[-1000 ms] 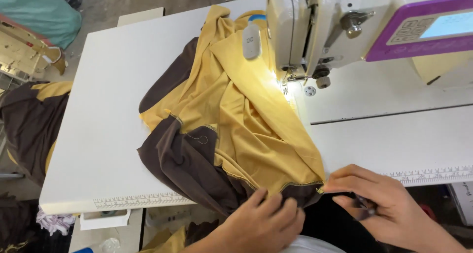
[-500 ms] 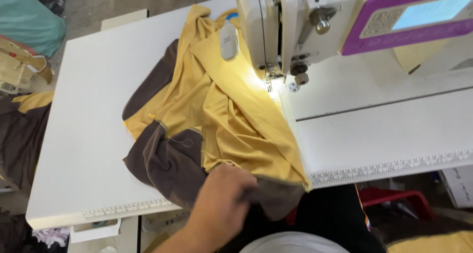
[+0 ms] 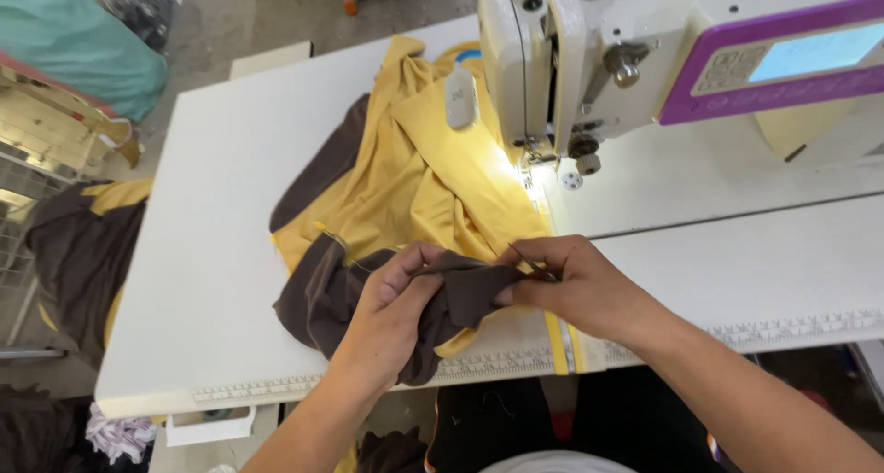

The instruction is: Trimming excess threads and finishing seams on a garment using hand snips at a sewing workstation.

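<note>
1. Your left hand (image 3: 396,312) has its grip closed on the brown fabric piece (image 3: 368,298), thumb and fingers pinching its upper edge.
2. Your right hand (image 3: 575,284) pinches the same edge from the other side, and a thin dark tool (image 3: 532,260) shows between its fingertips; what kind it is cannot be told.
3. The brown fabric piece is attached to the yellow garment (image 3: 433,178), which lies on the white worktop (image 3: 221,206) and runs up under the sewing machine (image 3: 589,68).
4. Half a second ago only one hand covered the brown piece at the worktop's near edge; now both hands are in, holding it lifted slightly between them.
</note>
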